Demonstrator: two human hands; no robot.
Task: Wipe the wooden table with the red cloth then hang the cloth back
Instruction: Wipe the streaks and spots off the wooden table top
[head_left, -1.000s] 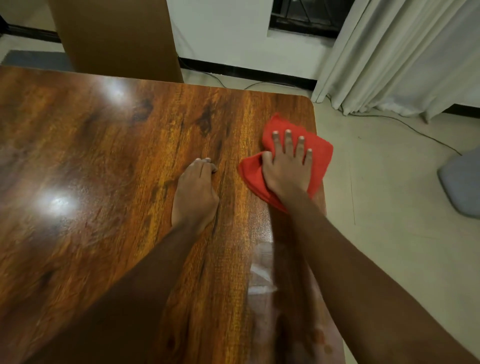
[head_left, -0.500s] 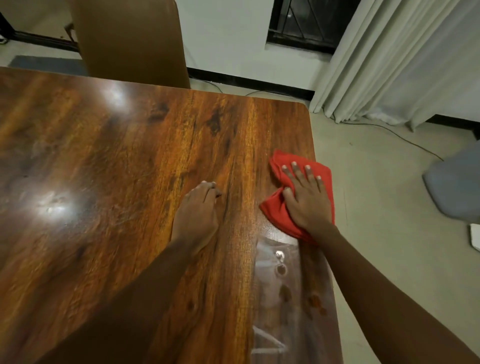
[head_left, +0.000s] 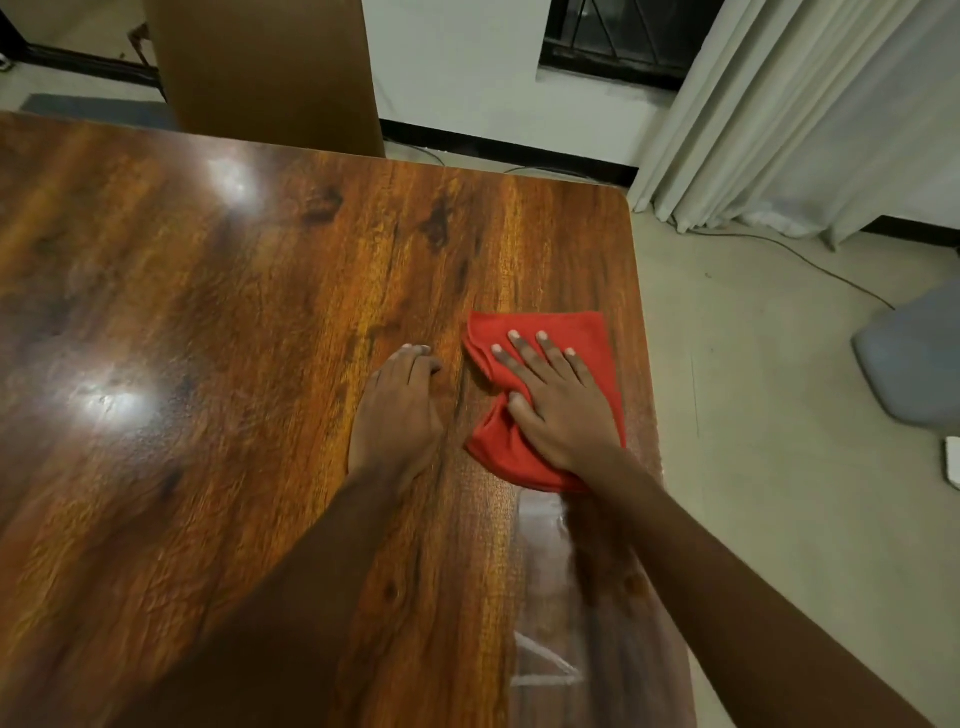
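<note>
The red cloth (head_left: 587, 338) lies flat on the glossy wooden table (head_left: 218, 332), close to its right edge. My right hand (head_left: 558, 402) presses down on the cloth with fingers spread and straight, the thumb bunching a fold on the cloth's left side. Just left of it, my left hand (head_left: 400, 410) rests palm down on the bare wood, fingers slightly bent at the tips, holding nothing.
A clear plastic sheet (head_left: 582, 613) lies on the table's near right part. A wooden chair back (head_left: 270, 67) stands behind the far edge. Right of the table are bare floor, a grey object (head_left: 914, 364), a cable and white curtains (head_left: 810, 114).
My right hand has slid the cloth toward me along the right edge, then a little leftward onto the table. The left hand has stayed planted on the wood.
</note>
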